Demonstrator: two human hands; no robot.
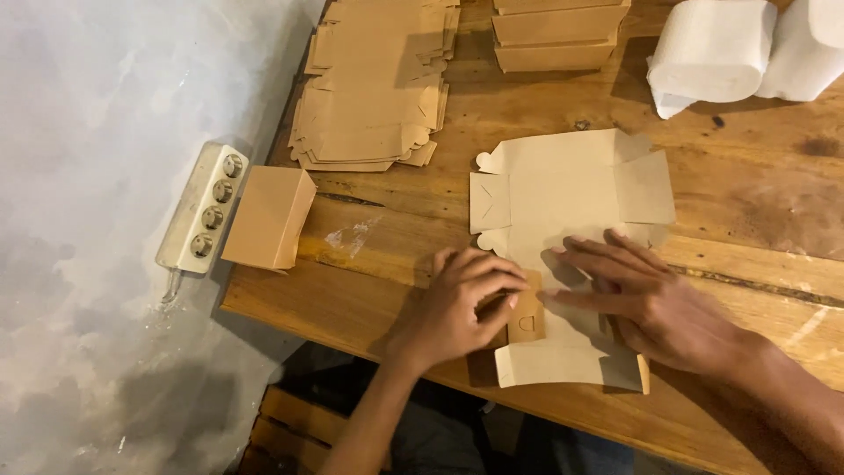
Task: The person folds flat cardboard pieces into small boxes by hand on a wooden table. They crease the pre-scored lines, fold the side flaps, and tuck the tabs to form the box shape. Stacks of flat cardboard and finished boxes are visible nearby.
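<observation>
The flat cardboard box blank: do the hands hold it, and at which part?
Both hands press the box blank on the table; left hand folds a near flap, right hand lies flat beside it.

Flat box blank (563, 198): pale tan inside, brown flap near edge. Stack of blanks (374, 84): brown kraft. Folded box (268, 217): light brown. Surface (747, 202): warm orange-brown wood, dark grain streaks. Power strip (204, 208): cream, grey sockets. Paper rolls (712, 53): white. Floor (105, 132): mottled grey.

Flat kraft box blank (563, 202), unfolded, inside up, near flap partly folded, at table edge.
</observation>
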